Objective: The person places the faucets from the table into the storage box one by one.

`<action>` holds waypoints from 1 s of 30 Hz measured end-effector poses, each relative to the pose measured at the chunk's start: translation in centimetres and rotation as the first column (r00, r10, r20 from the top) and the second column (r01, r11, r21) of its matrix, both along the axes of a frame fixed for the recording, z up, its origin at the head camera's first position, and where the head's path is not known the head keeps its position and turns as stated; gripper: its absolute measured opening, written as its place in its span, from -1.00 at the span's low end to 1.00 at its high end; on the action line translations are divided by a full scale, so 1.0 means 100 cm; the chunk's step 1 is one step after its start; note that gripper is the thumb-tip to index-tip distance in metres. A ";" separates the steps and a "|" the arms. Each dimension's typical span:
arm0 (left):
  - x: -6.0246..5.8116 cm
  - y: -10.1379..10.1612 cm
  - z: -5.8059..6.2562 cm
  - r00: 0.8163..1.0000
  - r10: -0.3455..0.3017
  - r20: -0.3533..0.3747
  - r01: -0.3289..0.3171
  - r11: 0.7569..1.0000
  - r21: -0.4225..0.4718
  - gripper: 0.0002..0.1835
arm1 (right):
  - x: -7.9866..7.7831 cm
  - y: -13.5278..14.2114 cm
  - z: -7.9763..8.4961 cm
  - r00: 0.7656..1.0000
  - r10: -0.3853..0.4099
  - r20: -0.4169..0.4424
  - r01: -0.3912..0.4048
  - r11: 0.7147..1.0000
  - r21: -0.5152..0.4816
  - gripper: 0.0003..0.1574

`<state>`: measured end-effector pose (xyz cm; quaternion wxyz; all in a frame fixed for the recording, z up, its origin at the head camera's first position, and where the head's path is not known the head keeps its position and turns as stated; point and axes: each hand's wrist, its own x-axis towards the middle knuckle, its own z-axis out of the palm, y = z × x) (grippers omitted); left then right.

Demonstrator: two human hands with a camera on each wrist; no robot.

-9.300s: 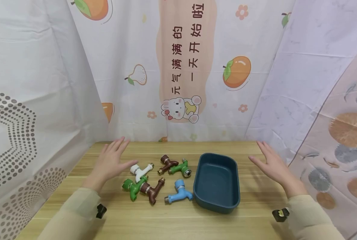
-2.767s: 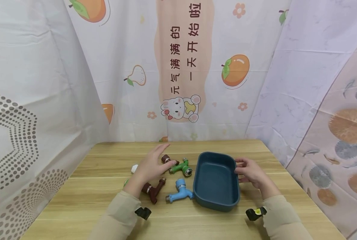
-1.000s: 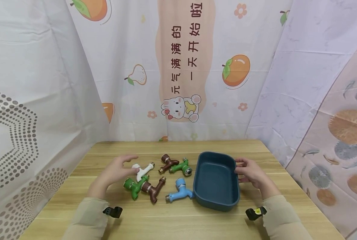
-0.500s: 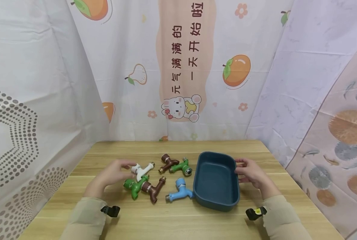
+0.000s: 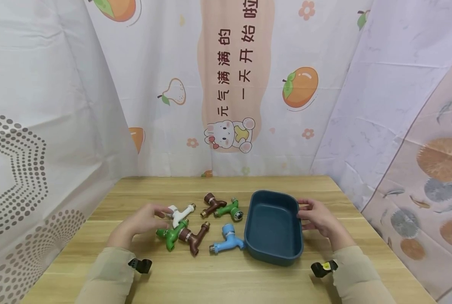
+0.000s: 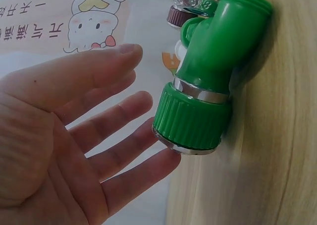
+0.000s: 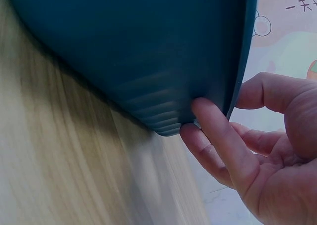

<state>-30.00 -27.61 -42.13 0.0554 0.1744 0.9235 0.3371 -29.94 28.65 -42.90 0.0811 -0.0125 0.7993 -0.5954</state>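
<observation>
My left hand (image 5: 144, 220) is beside the faucets at the left, its fingertips right at the white faucet's (image 5: 179, 216) handle in the head view. In the left wrist view its fingers are spread, with nothing in the palm. There a green faucet (image 6: 208, 66) is close before the fingertips. A brown faucet (image 5: 193, 240) lies next to the green one. My right hand (image 5: 318, 217) touches the right side of the dark blue bin (image 5: 274, 258). In the right wrist view its fingertips rest on the bin's outer wall and at the rim, the fingers only slightly bent.
A light blue faucet (image 5: 227, 240) lies just left of the bin. Behind it are another brown faucet (image 5: 212, 206) and a second green faucet (image 5: 231, 211). All stand on a wooden table (image 5: 195, 278), with printed curtains (image 5: 153, 105) around it.
My left hand was raised, then reached over the faucets, drew back left and lowered to the white one. My right hand came in from the right to the bin. No faucet has visibly moved.
</observation>
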 end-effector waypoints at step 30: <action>-0.003 -0.002 -0.016 0.990 -0.125 0.062 0.127 0.992 -0.028 -0.71 | -0.001 0.003 -0.001 1.000 0.025 -0.012 -0.026 1.000 -0.016 -0.23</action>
